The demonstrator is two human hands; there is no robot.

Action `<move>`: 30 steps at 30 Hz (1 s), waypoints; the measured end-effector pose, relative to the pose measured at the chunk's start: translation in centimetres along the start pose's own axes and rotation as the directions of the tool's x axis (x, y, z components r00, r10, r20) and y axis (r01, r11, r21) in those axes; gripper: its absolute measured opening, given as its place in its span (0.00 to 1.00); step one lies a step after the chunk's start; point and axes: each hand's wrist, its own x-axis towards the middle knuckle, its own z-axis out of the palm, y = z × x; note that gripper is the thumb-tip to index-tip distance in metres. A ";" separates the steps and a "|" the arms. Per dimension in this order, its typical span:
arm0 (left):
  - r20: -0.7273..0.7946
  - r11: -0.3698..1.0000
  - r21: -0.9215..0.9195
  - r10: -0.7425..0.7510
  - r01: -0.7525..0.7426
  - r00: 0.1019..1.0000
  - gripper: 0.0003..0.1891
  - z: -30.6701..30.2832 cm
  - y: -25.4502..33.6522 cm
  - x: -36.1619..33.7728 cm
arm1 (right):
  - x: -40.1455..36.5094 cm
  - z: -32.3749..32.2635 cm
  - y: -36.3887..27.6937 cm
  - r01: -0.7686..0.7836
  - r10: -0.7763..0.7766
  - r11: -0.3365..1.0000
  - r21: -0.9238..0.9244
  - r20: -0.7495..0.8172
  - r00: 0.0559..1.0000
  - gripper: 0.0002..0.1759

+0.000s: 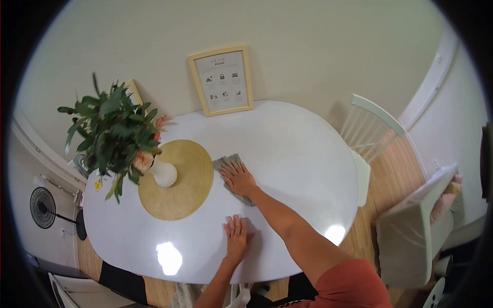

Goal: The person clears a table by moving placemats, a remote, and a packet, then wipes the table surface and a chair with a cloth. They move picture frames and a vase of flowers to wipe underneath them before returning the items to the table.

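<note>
My right hand point(239, 178) lies flat with its fingers spread on a grey cloth point(232, 160), pressing it to the white oval table point(287, 149). The cloth is crumpled and reaches close to the right edge of a round woven placemat point(197, 187). Nearer to me, my left hand point(237, 238) rests on the bare tabletop, fingers apart, with nothing in it. On the placemat stands a white vase point(164, 173) holding green leaves point(115, 128) and a peach flower point(143, 160).
A framed sign point(223, 79) leans on the wall at the table's back edge, with another frame partly behind the leaves. A white chair point(362, 177) stands at the right, beyond it a covered seat point(411, 241). A black fan point(43, 207) is at the left.
</note>
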 end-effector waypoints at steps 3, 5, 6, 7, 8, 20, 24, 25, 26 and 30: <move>-0.065 0.983 0.004 -0.184 0.185 0.981 0.29 3.2 1.8 4.5 | 8.7 0.8 4.5 0.028 -0.027 0.999 0.024 -0.030 0.999 0.27; -0.082 0.962 -0.015 -0.271 0.271 0.959 0.28 3.4 3.5 6.4 | 12.9 0.4 6.9 0.025 -0.025 1.000 0.009 -0.010 1.000 0.27; -0.114 0.944 0.003 -0.327 0.329 0.938 0.27 3.8 4.2 7.2 | 15.0 -0.1 8.5 0.039 -0.039 0.999 0.021 -0.015 0.999 0.27; -0.143 0.921 0.018 -0.382 0.388 0.913 0.27 4.0 5.0 7.7 | 16.6 -0.6 9.8 0.012 -0.011 1.000 0.026 -0.004 1.000 0.27; -0.139 0.910 0.079 -0.394 0.407 0.908 0.28 4.0 5.6 8.2 | 17.9 -0.7 11.0 -0.015 0.015 0.999 0.029 0.007 1.000 0.27; -0.054 0.838 0.186 -0.512 0.512 0.857 0.29 4.2 6.0 9.1 | 13.9 -5.4 30.0 -0.189 0.188 0.982 -0.025 -0.023 0.982 0.27; -0.033 0.826 0.220 -0.526 0.520 0.850 0.29 3.8 6.4 9.4 | 16.0 -4.8 32.9 -0.377 0.354 0.922 -0.089 -0.203 0.913 0.26; -0.032 0.827 0.202 -0.530 0.525 0.847 0.30 3.6 6.6 9.6 | 15.8 -4.4 32.7 -0.423 0.384 0.900 -0.109 -0.261 0.885 0.25; -0.039 0.829 0.181 -0.531 0.528 0.847 0.30 3.6 6.7 9.9 | 15.1 -4.4 32.0 -0.413 0.375 0.904 -0.111 -0.261 0.889 0.25; -0.054 0.836 0.135 -0.531 0.533 0.846 0.30 3.7 6.4 9.7 | 12.6 -1.3 24.5 0.251 -0.093 0.886 0.390 -0.380 0.920 0.30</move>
